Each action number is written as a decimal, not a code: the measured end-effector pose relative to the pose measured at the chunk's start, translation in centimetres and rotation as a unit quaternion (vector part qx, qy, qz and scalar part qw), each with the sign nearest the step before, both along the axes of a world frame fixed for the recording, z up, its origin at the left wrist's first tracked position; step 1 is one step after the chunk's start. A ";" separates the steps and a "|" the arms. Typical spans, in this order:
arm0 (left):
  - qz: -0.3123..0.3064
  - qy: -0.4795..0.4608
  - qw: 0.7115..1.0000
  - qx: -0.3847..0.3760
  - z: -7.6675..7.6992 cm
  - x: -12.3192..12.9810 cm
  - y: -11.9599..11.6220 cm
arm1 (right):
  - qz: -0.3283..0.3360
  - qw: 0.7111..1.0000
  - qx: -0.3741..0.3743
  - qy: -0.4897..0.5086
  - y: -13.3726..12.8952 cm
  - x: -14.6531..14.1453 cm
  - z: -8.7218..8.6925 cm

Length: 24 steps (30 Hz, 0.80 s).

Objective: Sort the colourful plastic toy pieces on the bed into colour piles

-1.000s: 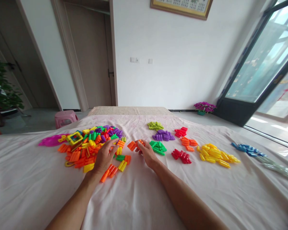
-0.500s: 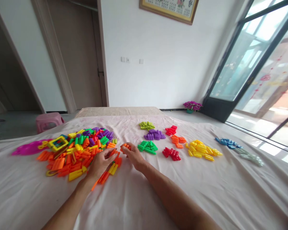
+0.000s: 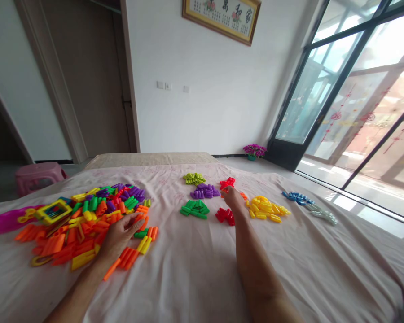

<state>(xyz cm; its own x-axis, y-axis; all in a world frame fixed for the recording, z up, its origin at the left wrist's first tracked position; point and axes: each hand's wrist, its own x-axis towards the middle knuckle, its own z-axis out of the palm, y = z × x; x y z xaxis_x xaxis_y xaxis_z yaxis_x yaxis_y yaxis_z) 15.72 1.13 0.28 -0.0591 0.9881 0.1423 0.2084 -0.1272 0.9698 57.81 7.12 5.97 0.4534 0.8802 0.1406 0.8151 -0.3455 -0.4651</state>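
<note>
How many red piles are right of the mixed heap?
2: the far red pile, just beyond the right hand, and the near red pile, between the green pile and yellow pile. Hand or forearm may partly hide either.

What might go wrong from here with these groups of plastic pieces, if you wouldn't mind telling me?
The right hand is by the small orange group, between the farther red group and the nearer red group, so similar colours could get mixed. The left hand is at the edge of the mixed pile, so a brush might scatter loose pieces. The tablecloth is wrinkled; a tug on it could disturb the groups.
</note>
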 end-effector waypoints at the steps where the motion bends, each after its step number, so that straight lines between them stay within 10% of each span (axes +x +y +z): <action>1: -0.004 -0.002 1.000 -0.008 -0.1 -0.1 0.0 | -0.011 1.000 -0.021 -0.010 -0.1 0.7 -0.3; 7: -0.012 -0.031 0.999 -0.021 -0.4 -0.2 0.2 | -0.038 0.997 0.029 -0.059 0.0 0.2 0.6; 11: -0.026 -0.053 0.998 -0.022 -0.2 -0.1 0.3 | 0.177 0.973 0.109 0.099 0.4 -5.6 1.4; 15: -0.059 -0.083 0.995 -0.026 0.5 0.3 0.0 | 0.403 0.872 0.087 0.263 -0.7 -13.4 0.2; 19: -0.075 -0.082 0.994 -0.025 1.8 1.2 -0.8 | 0.489 0.821 0.027 0.295 -3.1 -19.0 -1.2; 24: -0.104 -0.072 0.991 -0.038 2.7 2.2 -1.7 | 0.486 0.822 0.039 0.294 -4.4 -21.0 -2.3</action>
<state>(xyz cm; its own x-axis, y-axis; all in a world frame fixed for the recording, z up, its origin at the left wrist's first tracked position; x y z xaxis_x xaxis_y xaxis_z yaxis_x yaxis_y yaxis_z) 17.94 -0.55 2.99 0.1323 0.9886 0.0714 0.0446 -0.0779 0.9960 36.83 2.74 3.68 -0.4499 0.8652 0.2212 0.3151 0.3855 -0.8672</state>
